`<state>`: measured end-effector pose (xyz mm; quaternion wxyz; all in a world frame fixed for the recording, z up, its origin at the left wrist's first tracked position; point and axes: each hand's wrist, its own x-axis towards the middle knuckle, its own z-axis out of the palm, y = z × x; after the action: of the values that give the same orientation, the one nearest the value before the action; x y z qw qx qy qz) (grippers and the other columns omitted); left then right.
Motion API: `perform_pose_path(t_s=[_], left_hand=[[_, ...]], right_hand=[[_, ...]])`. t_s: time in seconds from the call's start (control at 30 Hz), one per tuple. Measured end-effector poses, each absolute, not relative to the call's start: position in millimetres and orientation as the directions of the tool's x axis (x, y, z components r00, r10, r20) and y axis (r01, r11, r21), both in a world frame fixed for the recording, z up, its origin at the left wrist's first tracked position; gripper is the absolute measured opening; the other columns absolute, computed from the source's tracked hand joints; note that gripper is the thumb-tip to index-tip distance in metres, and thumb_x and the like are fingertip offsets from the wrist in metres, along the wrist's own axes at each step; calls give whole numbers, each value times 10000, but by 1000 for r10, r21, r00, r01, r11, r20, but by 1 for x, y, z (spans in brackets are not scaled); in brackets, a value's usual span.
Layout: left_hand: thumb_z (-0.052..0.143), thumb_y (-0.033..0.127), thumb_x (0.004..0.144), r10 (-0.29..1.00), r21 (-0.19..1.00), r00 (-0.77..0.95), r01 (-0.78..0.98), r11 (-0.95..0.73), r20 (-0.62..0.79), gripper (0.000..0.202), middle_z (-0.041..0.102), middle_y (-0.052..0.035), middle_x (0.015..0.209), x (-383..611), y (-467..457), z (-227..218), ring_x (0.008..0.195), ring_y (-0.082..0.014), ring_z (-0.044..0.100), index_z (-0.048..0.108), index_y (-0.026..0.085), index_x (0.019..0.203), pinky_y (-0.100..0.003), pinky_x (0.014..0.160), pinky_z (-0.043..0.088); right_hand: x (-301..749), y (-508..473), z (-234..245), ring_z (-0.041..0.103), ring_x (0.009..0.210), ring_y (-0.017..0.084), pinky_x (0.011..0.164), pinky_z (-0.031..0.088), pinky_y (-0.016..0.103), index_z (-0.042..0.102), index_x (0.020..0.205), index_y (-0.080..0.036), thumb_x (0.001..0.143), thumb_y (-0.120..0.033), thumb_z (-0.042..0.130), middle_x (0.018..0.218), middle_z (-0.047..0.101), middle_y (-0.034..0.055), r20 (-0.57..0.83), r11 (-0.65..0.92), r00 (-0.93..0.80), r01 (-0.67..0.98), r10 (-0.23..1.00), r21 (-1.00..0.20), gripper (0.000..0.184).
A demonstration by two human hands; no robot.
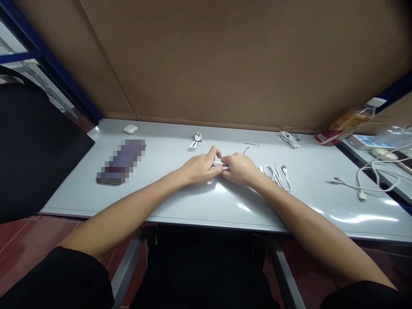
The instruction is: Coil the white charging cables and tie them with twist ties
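Note:
Both my hands meet at the middle of the grey table (180,201). My left hand (201,167) and my right hand (240,168) are closed round the two ends of a folded white cable (220,165), pinched between thumbs and fingers just above the tabletop. Most of that cable is hidden by my fingers. A loose white cable (277,175) lies right beside my right wrist.
A coiled white cable (195,141) lies behind my hands, another white bundle (289,139) at the back right, a black twist tie (249,147) near it. A white earbud case (130,128) and a blurred dark object (121,162) lie left. A long cable (363,184) trails right. Cardboard wall behind.

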<state>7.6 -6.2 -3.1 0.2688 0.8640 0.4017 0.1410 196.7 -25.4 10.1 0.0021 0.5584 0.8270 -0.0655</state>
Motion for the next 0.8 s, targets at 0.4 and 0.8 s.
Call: perform_pose_path(t_s=[0.4,0.8], left_hand=[[354,625,1039,670,425,737,580,-695,90,457,669,-56,832,9,3,-9,752,-240,606,545,237,890,-333,649,341],[416,549,1045,587,648,810,455,-611,-15,375,705,-47,955,4,3,-1,812,-221,632,598,228,976,-314,689,399]], right_hand=[[210,-22,20,407,570,140,570,289,295,454,637,-222,977,-446,478,604,498,-4,-145,449,-546,789,825,-420,408],[215,-24,22,388,562,124,551,281,294,562,678,-207,873,-374,604,599,527,-24,-108,421,-523,776,845,-469,260]])
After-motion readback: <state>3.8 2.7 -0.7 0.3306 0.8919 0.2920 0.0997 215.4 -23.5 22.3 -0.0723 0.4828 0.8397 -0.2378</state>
